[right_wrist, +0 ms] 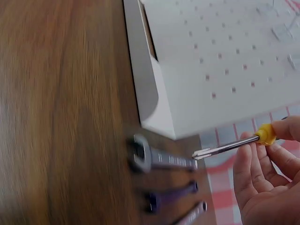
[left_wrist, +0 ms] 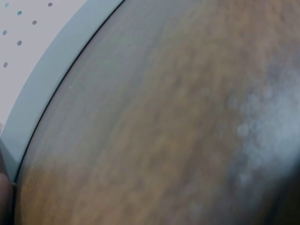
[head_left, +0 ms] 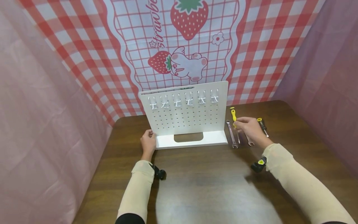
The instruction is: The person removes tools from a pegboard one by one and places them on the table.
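My right hand (head_left: 251, 129) pinches a screwdriver by its yellow handle (head_left: 233, 114), to the right of a white pegboard (head_left: 187, 121). In the right wrist view, the screwdriver's metal shaft (right_wrist: 227, 149) points left, its tip overlapping the end of a wrench (right_wrist: 164, 160). My left hand (head_left: 148, 143) holds the lower left corner of the pegboard, its fingers curled at the edge; only a fingertip (left_wrist: 4, 197) shows in the left wrist view. Clear hooks (head_left: 189, 99) hang in a row along the top of the pegboard.
More wrenches (right_wrist: 173, 194) lie on the brown wooden table (head_left: 201, 180) below the right hand. Beyond that hand is a second screwdriver (head_left: 261, 125) with a black and yellow handle. A strawberry-print cloth (head_left: 257, 46) hangs behind, with pink curtains (head_left: 42, 118) at both sides.
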`<state>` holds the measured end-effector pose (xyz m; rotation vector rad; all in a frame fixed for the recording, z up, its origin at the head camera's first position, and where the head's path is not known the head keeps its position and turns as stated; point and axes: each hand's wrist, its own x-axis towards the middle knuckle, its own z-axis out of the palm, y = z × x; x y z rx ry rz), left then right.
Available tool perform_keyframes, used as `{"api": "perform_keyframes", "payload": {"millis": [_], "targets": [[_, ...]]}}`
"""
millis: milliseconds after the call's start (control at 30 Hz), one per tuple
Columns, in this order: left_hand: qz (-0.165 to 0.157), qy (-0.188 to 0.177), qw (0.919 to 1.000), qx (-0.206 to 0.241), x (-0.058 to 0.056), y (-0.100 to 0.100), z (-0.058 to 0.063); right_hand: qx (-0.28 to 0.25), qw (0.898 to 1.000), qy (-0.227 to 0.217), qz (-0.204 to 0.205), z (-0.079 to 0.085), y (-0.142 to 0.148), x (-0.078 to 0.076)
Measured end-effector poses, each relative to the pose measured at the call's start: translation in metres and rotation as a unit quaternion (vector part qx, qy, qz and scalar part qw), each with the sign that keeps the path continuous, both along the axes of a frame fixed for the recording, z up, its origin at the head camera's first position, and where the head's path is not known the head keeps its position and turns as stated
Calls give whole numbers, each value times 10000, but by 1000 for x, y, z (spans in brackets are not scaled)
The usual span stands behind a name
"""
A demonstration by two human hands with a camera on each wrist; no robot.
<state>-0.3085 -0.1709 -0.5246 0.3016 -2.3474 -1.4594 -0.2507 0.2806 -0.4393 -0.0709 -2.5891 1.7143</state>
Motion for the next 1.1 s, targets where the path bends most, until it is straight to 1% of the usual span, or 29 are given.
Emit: {"api": "perform_keyframes", "payload": {"millis": [167,267,433,633,933,1100], "targets": [[1,25,10000,-51,-1,0,-1,-96,9996,161,-195,-3,20,-1],[1,45,10000,-67,-1,-1,-2,-100,9993,168,-328,-4,31,-2],[-15,52,10000,-78,-1,-1,-2,27,9986,26,-526,-5,47,-1],[-21,16,10000,-73,-1,-1,-2,-105,9977,-48,-662,-7,65,1],[-3,102,9999,-24,-3,-2,-3,227,9964,-103,-807,-1,90,-2],[-25,129,9999,-68,-4,-2,-4,425,9940,-158,-993,-2,105,-3]]}}
